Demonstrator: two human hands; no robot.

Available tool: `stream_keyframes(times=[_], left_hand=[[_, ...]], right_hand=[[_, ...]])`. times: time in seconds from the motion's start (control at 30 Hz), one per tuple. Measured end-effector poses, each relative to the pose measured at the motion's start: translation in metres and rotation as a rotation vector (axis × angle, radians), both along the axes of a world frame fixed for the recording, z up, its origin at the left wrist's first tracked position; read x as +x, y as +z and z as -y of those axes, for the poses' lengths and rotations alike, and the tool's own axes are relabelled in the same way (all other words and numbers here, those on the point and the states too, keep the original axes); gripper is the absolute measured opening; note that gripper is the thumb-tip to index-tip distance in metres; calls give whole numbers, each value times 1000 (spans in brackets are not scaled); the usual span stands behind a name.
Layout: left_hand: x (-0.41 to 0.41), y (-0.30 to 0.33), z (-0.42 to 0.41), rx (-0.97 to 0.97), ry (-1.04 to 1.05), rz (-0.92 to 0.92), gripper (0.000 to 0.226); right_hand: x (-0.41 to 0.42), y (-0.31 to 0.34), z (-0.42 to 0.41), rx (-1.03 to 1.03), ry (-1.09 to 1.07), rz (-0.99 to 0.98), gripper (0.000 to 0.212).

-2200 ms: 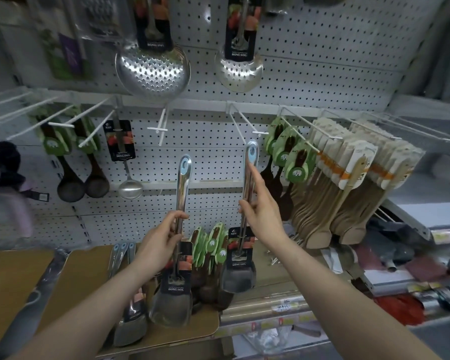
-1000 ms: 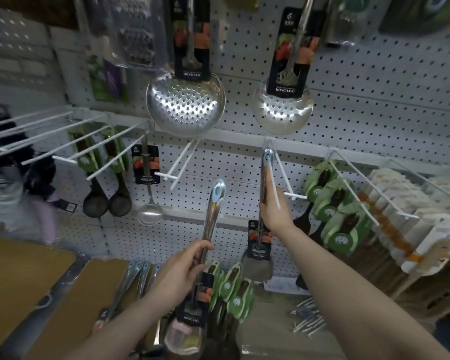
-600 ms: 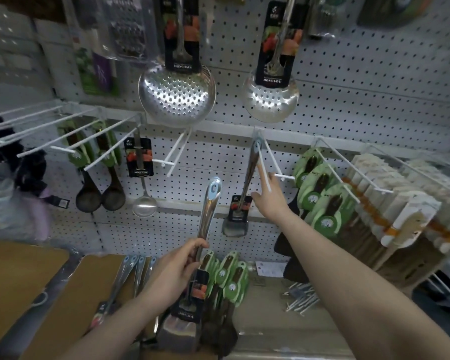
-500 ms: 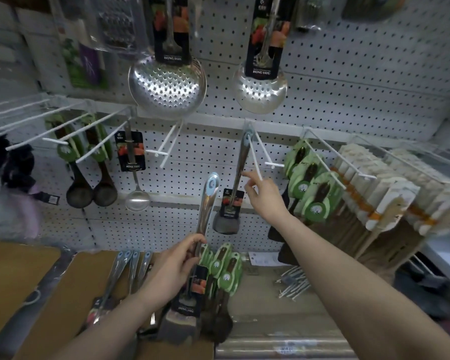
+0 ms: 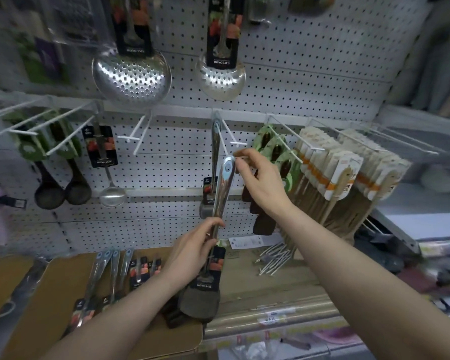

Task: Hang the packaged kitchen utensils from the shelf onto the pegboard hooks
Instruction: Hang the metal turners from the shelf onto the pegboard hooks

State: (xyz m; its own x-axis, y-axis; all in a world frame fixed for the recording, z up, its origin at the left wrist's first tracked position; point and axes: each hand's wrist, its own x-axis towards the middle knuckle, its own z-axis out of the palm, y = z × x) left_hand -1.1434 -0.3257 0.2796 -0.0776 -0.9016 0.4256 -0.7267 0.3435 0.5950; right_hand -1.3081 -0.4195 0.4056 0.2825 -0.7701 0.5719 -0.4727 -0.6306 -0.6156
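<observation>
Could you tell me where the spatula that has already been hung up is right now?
The hung spatula hangs on the double hook at centre, below the smaller skimmer, just behind the spatula in the left hand.

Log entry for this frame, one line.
left hand: grips spatula handle | right hand: fingers at hook tip | one spatula already hung | more on shelf

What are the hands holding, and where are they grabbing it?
The left hand grips a packaged steel spatula around its handle, just above the card label. The right hand is at the white hook's tip; whether it pinches it is unclear.
</observation>
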Motion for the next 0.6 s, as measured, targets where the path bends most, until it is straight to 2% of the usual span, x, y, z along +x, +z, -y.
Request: stream_keyframes(times=[0.33, 0.6], left_hand=[[-1, 3, 25, 44, 18, -8, 48], [-2, 4, 63, 108, 52, -25, 54]], right_hand=[[6, 0, 31, -3, -12, -21, 29], [15, -1, 70, 18, 10, -50, 28]])
